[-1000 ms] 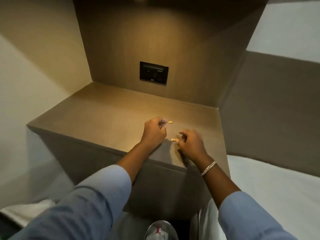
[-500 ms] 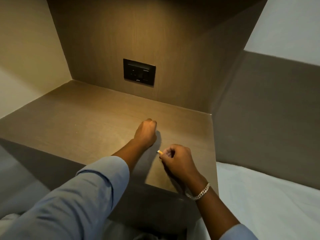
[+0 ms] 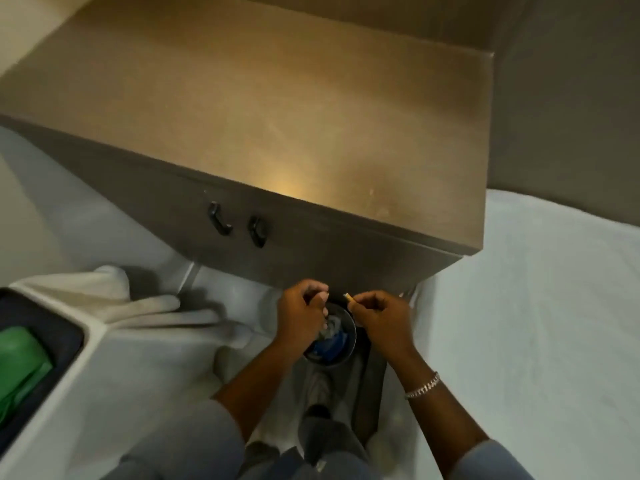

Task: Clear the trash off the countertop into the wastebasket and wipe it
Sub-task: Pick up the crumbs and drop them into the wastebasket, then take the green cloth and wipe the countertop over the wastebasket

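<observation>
1. Your right hand [image 3: 377, 317] pinches a small orange-tipped butt [image 3: 349, 297] between thumb and forefinger; the grip is clamped on it, with the other fingers curled in and the butt poking out up and to the left of the knuckles.
2. Your left hand [image 3: 301, 315] is curled into a loose fist just to the left of the right hand, the two nearly touching. The grip is drawn together; I cannot tell whether anything lies inside it.
3. The wastebasket [image 3: 348, 353], a small round dark bin, sits directly below both hands. Blue and grey scraps show in it, and your left hand covers part of its mouth.
4. The counter [image 3: 277, 109] lies beyond and above both grips, its front edge well apart from your fingers. Two dark handles [image 3: 219, 218] sit on its front face, up and to the left of your left hand.
5. A white cloth [image 3: 138, 306] lies on the floor, to the left of your left hand.
</observation>
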